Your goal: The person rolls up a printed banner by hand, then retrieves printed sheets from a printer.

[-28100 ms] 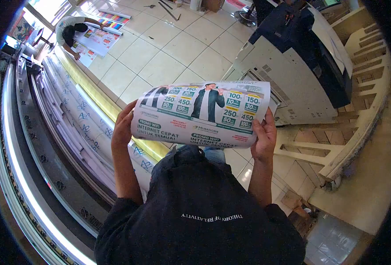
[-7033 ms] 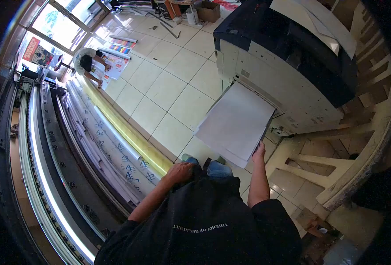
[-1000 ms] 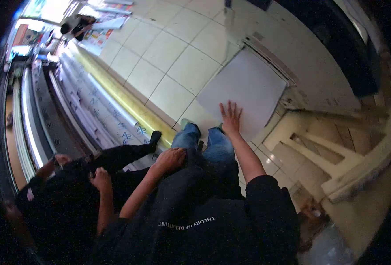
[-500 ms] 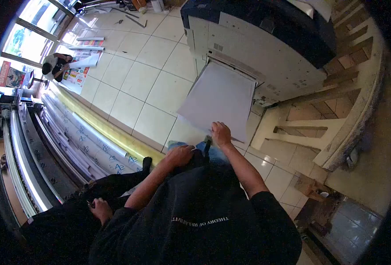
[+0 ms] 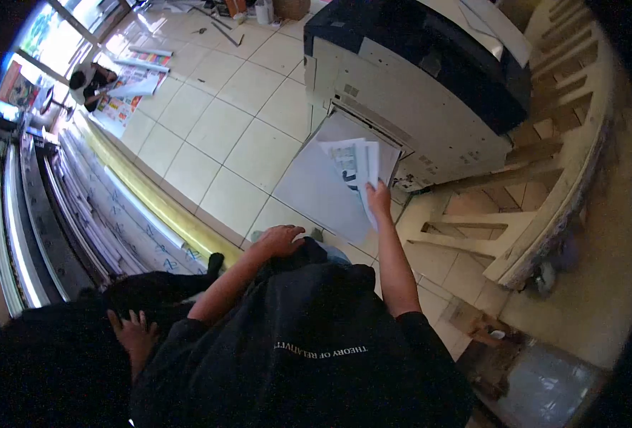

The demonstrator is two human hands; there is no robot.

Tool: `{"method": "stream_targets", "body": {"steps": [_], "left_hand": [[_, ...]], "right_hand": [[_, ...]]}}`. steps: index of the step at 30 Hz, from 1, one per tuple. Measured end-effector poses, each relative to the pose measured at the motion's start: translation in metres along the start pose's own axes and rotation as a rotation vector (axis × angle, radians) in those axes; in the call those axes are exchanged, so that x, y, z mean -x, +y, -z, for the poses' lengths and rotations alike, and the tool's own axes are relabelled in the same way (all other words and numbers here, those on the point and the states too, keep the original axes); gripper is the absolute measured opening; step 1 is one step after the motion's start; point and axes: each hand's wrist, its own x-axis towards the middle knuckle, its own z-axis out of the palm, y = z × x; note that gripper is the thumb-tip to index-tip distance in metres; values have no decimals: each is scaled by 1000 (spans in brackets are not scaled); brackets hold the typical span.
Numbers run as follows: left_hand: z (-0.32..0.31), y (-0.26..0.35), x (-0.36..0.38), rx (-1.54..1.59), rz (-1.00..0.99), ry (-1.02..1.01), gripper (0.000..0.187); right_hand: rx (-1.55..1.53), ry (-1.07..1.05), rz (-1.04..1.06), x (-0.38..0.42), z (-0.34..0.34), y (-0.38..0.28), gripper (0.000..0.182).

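Observation:
My right hand (image 5: 379,197) grips a few printed sheets (image 5: 359,165) by their lower edge and lifts them off the white paper stack (image 5: 316,189) on the output tray of the big printer (image 5: 409,78). The lifted sheets show colour print on their underside. My left hand (image 5: 282,240) rests flat on my thigh, holding nothing. I wear a black shirt and jeans.
Long rolls of white and yellow material (image 5: 138,207) lie on the tiled floor at my left, beside a wide-format machine (image 5: 16,214). Another person in black (image 5: 116,321) crouches close at my lower left. A second person (image 5: 91,75) works on posters far off. Wooden stairs (image 5: 544,178) rise at right.
My right hand has gone from the stack's near edge to lifting several sheets up, showing their printed side. The view has swung slightly; the person at my left stays close.

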Motion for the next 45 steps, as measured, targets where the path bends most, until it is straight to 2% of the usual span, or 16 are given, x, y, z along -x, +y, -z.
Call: {"method": "stream_targets", "body": {"steps": [6,10,13,14,15,17,19,20,22,25,27,30,35,40,42,45], "left_hand": [[-10,-27,9,66,32,78,40],[-10,-40,13,69,42,118,38],[-21,-59,8,72,7,200,38],[-23,-66,4,69,3,192,38],[-24,-73,-2,199,63,146,38],[-35,-93,-16,321,119,90,39],[-51,-120,-29,501,80,217,40],[-47,-120,-32,490,77,209,40],[-41,-117,-38,944,352,231,38],[-38,-119,-49,1235,374,385,36],[-53,-143,-72,1058,351,450,36],[-51,-151,-90,717,274,603,38],[-40,-169,-138,440,409,549,72],[-51,-188,-189,558,317,393,69],[-54,-175,-189,646,226,292,65],[-60,-158,-176,389,183,318,60]], "right_hand": [[28,12,-68,-28,36,9,30],[-172,18,-26,-37,35,16,31],[-178,-45,-84,-25,40,-6,34],[-220,-205,-82,-17,38,-13,35],[-262,-363,-81,-9,35,-19,36],[-322,-409,-46,11,30,-27,37],[-437,-473,-21,21,17,-1,37],[-447,-463,-25,24,12,14,37],[-470,-315,-207,37,3,42,40],[-400,-137,-479,60,-35,134,45],[-404,-134,-731,83,-21,112,55],[-542,-91,-886,97,-34,130,62],[-592,-135,-884,79,-44,114,58],[-628,-93,-846,83,-84,143,54],[-645,-77,-719,85,-76,120,54],[-570,33,-860,80,-55,64,50]]}}
